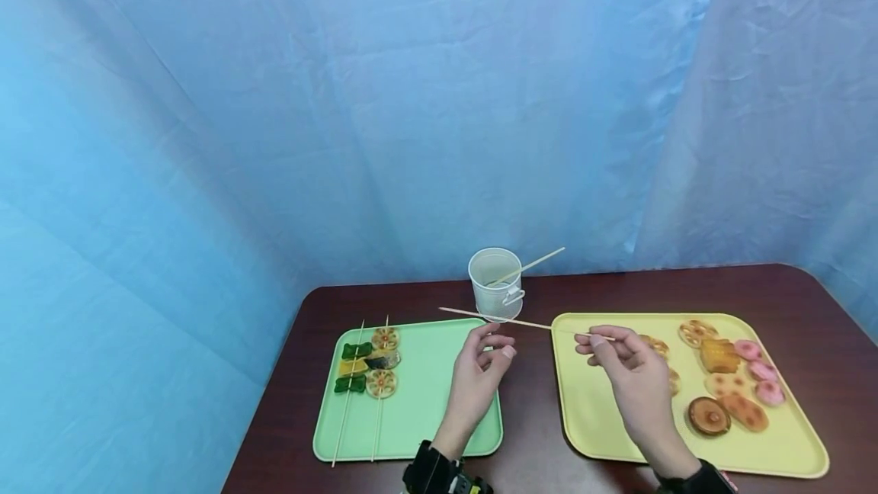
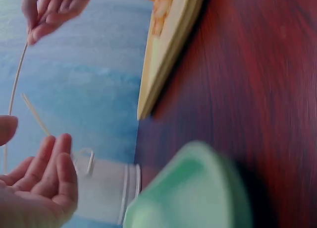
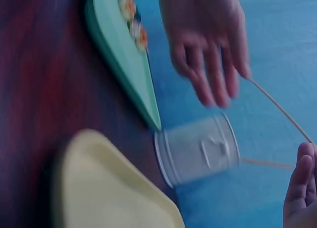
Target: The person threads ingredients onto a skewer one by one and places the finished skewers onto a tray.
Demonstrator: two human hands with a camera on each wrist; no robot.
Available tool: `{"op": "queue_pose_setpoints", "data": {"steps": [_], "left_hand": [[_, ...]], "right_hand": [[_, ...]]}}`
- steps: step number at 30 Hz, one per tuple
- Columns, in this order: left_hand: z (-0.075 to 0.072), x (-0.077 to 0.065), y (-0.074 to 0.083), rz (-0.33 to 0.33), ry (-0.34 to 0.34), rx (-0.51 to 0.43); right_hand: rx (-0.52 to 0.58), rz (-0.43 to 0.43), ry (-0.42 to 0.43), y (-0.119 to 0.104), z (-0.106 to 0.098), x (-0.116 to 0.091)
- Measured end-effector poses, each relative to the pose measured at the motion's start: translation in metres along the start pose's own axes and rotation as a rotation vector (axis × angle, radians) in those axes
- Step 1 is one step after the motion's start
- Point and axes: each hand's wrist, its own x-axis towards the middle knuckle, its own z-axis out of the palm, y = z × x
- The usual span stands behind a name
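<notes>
Between finger and thumb, my right hand (image 1: 634, 380) pinches one end of a thin wooden skewer (image 1: 524, 322) over the yellow tray (image 1: 590, 418). The bare skewer slants leftward in the air. My left hand (image 1: 473, 380) is by its other half, above the green tray (image 1: 439, 425). In the left wrist view, the left fingers (image 2: 52, 178) are loosely bent, with the thumb apart from them; whether they touch the skewer is unclear. Two loaded skewers lie on the green tray, one with green and yellow pieces (image 1: 353, 367), one with lotus root slices (image 1: 380, 383).
A small white bucket (image 1: 495, 292) stands behind the trays with another skewer (image 1: 542, 259) leaning in it. On the yellow tray lie a mushroom (image 1: 709, 416), pink rounds (image 1: 763, 370), a yellow piece (image 1: 720, 355) and lotus slices (image 1: 696, 332). A blue curtain (image 1: 446, 113) hangs behind the table.
</notes>
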Motion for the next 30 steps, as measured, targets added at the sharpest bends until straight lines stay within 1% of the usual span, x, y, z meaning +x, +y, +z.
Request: {"op": "queue_pose_setpoints", "data": {"steps": [3,6,9,11,15,18,21,25,27,30], "left_hand": [[0.006,0.0,0.0,0.01,-0.045,-0.151],[0.01,0.0,0.0,0.043,-0.069,-0.254],[0.013,0.0,0.0,0.074,-0.074,-0.31],[0.014,0.001,0.0,0.079,-0.069,-0.338],[0.017,0.0,0.001,0.076,-0.047,-0.375],[0.018,0.0,0.001,0.072,-0.046,-0.401],[0.018,-0.001,0.002,0.073,-0.061,-0.425],[0.018,-0.002,0.002,0.08,-0.07,-0.433],[0.017,-0.002,0.001,0.075,-0.059,-0.421],[0.016,-0.001,-0.001,0.067,-0.028,-0.397]], "right_hand": [[0.061,0.074,-0.02,0.003,0.006,-0.005],[0.13,0.128,-0.045,0.005,0.011,-0.009],[0.218,0.172,-0.071,0.007,0.015,-0.01],[0.269,0.203,-0.087,0.009,0.016,-0.01],[0.307,0.244,-0.11,0.011,0.02,-0.011],[0.299,0.264,-0.125,0.013,0.022,-0.011],[0.281,0.275,-0.136,0.015,0.025,-0.012],[0.229,0.283,-0.147,0.017,0.025,-0.012],[0.168,0.279,-0.151,0.018,0.025,-0.012],[0.036,0.264,-0.163,0.018,0.02,-0.01]]}}
